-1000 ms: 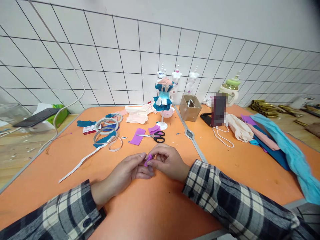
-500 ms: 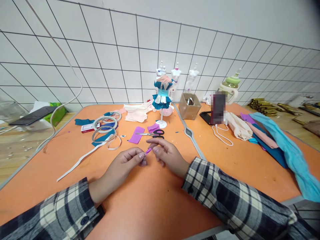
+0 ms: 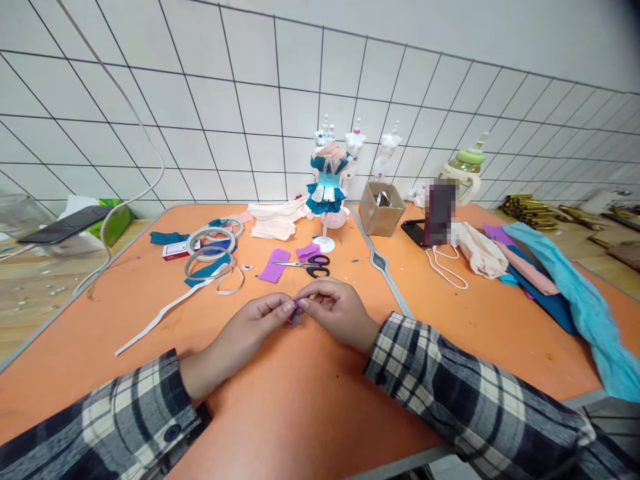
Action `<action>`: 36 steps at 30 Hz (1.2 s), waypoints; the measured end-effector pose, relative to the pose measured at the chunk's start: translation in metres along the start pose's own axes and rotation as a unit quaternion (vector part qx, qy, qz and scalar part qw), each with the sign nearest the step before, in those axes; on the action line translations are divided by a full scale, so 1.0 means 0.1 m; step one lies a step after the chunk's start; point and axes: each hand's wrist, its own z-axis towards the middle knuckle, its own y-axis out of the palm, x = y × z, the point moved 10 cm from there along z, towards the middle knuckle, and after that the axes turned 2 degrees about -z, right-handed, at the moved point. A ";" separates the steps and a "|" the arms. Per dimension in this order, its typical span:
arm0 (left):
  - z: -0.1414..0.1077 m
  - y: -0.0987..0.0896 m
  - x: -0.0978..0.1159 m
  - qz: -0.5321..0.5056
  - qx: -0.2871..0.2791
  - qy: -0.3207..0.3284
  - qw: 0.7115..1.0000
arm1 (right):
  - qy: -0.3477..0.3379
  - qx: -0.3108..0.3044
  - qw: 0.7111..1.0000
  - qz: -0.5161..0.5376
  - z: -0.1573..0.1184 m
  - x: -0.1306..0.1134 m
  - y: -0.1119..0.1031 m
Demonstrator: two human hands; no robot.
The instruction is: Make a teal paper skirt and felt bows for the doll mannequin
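Watching from my distant seat, I judge that the step in hand is the shaping of a small purple piece (image 3: 297, 305) by the fingertips, a little below the centre of the frame. The left hand (image 3: 261, 316) holds it in a narrow pinch of thumb and finger, and the right hand (image 3: 340, 310) also pinches it, from the right; most of it is hidden, so its form I cannot tell. The next move, I think, calls for a steady left pinch while the right hand makes only small corrections. Compared with half a second ago, the right hand has come closer: then its index finger was stretched out and more purple was showing. The scissors (image 3: 318, 271) and the flat purple cloth (image 3: 275, 265), above the hands in the frame, lie as before.
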 end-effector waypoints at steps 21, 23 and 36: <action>0.02 0.00 0.14 0.172 0.010 0.061 0.983 | 0.072 0.020 0.997 -0.005 -0.02 0.12 -0.01; 0.01 0.01 0.15 0.177 0.014 0.065 0.982 | 0.102 0.020 0.994 0.023 -0.03 0.19 0.02; 0.03 -0.04 0.15 0.114 0.037 0.030 0.992 | 0.107 -0.017 0.990 0.090 -0.05 0.19 0.09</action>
